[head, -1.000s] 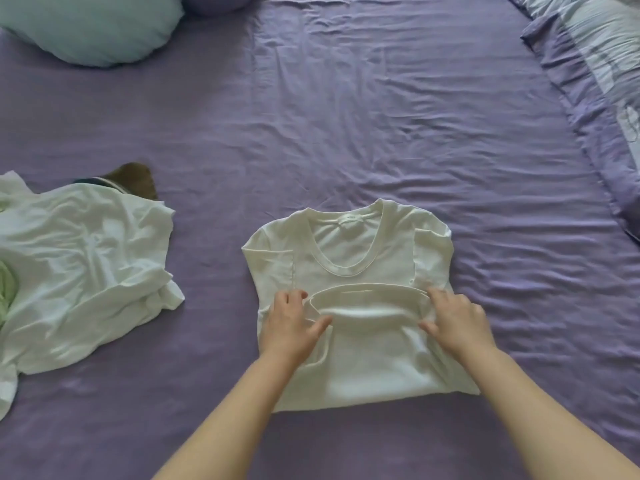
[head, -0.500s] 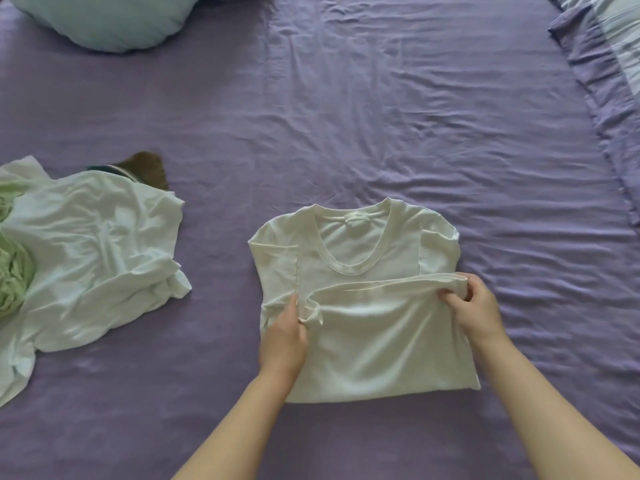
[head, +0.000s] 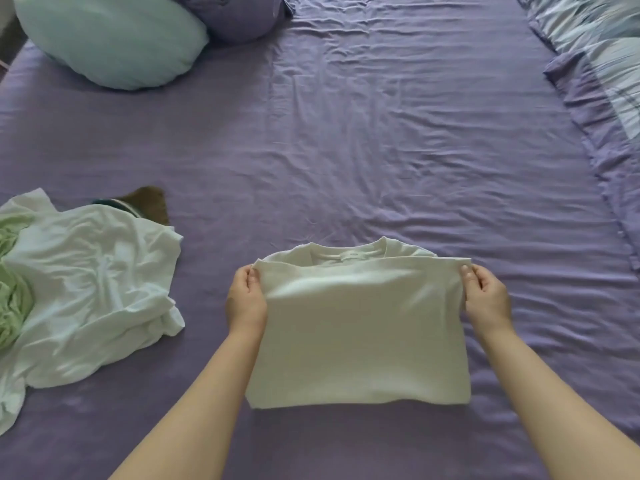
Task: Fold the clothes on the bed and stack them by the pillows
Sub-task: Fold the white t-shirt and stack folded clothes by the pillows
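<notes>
A: Since a moment ago the lower half of the white T-shirt [head: 360, 327] has been carried up over the chest, and now nearly covers the neckline; only the collar band shows past the raised edge.

B: Why grip it at both corners?

A: The left hand [head: 246, 299] and the right hand [head: 486, 299] each pinch one end of the folded edge, thumbs on top. That keeps it taut, so I'd say it will land square on the shoulders.

B: Where is it on the bed [head: 381, 150]?

A: Near the bed's front edge, about midway across. The unfolded pile [head: 90, 289], white with green cloth, lies toward the left edge. The pale blue pillow [head: 110, 39] sits in the far left corner, well apart, probably where the stack will go.
</notes>
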Demonstrator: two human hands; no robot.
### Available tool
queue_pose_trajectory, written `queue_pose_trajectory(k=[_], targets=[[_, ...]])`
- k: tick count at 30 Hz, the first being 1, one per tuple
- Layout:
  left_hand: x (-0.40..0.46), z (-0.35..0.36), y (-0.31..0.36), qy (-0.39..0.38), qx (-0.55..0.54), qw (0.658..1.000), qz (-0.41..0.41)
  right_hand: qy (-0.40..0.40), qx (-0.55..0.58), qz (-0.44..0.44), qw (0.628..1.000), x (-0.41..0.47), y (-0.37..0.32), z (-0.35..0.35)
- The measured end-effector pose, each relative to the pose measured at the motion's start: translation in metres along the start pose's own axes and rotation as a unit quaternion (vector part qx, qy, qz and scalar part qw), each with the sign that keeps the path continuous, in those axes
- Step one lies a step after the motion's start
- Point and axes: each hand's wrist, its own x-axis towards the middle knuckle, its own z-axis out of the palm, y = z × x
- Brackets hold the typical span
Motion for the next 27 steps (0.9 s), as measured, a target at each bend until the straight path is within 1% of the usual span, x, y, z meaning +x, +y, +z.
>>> queue_pose_trajectory(k=[3,6,9,13,14,16,17,18,19,21,23,25,26,27], targets=[[0.015,0.011,0.001,0.01,-0.008,1.0,0.003,0.03,-0.022,-0.002,0.999,0.019,0.002,0.01],[0.03,0.02,0.0,0.038,-0.027,0.999,-0.015,0.049,-0.038,-0.002,0.998,0.034,0.003,0.02],[0.046,0.027,-0.001,0.07,-0.039,0.996,-0.042,0.056,-0.053,-0.006,0.997,0.045,0.004,0.027],[0.06,0.033,-0.002,0.062,-0.029,0.997,-0.046,0.036,-0.07,-0.003,0.997,0.053,0.009,0.034],[0.06,0.035,-0.003,0.064,-0.002,0.997,-0.039,0.022,-0.079,-0.001,0.997,0.052,0.011,0.036],[0.053,0.039,-0.003,0.098,0.126,0.987,0.003,-0.007,-0.114,0.011,0.993,0.048,0.019,0.038],[0.046,0.043,-0.003,0.114,0.188,0.975,0.039,-0.015,-0.131,0.021,0.991,0.043,0.023,0.038],[0.036,0.048,-0.003,0.109,0.231,0.963,0.089,-0.018,-0.139,0.035,0.99,0.038,0.027,0.038],[0.024,0.055,-0.003,0.072,0.267,0.95,0.141,-0.016,-0.141,0.047,0.989,0.031,0.03,0.037],[-0.001,0.073,-0.004,-0.039,0.329,0.915,0.232,-0.009,-0.146,0.061,0.987,0.017,0.036,0.037],[-0.023,0.096,-0.006,-0.13,0.369,0.86,0.328,-0.009,-0.157,0.065,0.985,0.005,0.044,0.038],[-0.038,0.12,-0.005,-0.184,0.419,0.784,0.42,-0.023,-0.164,0.064,0.984,-0.002,0.052,0.038],[-0.04,0.131,-0.005,-0.213,0.446,0.745,0.448,-0.034,-0.171,0.061,0.983,-0.004,0.055,0.037],[-0.038,0.142,-0.004,-0.247,0.465,0.716,0.459,-0.044,-0.182,0.057,0.981,-0.004,0.059,0.035]])
